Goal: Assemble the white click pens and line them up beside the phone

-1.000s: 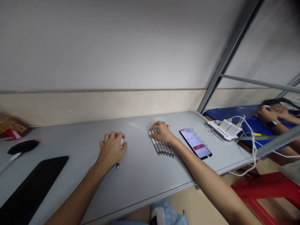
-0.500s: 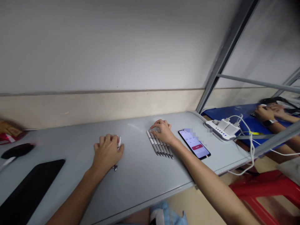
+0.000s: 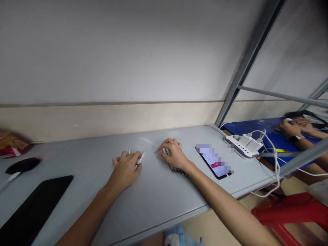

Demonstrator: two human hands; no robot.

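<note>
My left hand [image 3: 128,169] is closed around white pens [image 3: 141,158] over the middle of the grey table [image 3: 153,201]; one tip sticks out past the thumb side and another shows above the knuckles. To its right, my right hand [image 3: 173,155] arches over a row of several white and grey pens [image 3: 179,171], covering most of them. Its thumb and forefinger are curved with a gap between them. Whether it touches a pen cannot be made out.
A phone [image 3: 214,161] lies right of the pens, with a white power strip [image 3: 242,146] and cables beyond it. A black pad [image 3: 38,208], a black oval object [image 3: 23,165] and a red packet [image 3: 14,145] are at left. Another person's hands [image 3: 292,128] are far right.
My left hand has moved right, towards the row, with its pens. My right hand has shifted slightly left and down and now covers more of the row.
</note>
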